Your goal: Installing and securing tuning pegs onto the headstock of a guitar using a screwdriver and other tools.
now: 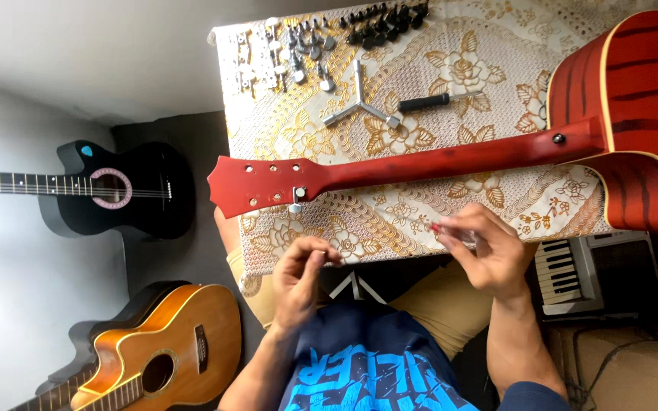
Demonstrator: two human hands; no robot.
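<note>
Someone is sitting at the table, working over a red guitar lying face down.

The left hand [298,275] is hovering just off the near table edge, its fingers pinched together on something too small to make out. The right hand [485,247] is grasping a small clear object with a red tip [451,230], fingers curled round it, just near of the guitar's neck. The red guitar [451,156] is lying across the patterned gold tablecloth [420,46], body to the right, headstock [257,185] to the left with one tuning peg [298,197] fitted. Further away a three-armed wrench [359,108] and a black-handled screwdriver [432,100] are lying, with loose tuning pegs [302,49] along the far edge. A black guitar [119,190] and an orange one [165,350] are standing at the left.
</note>
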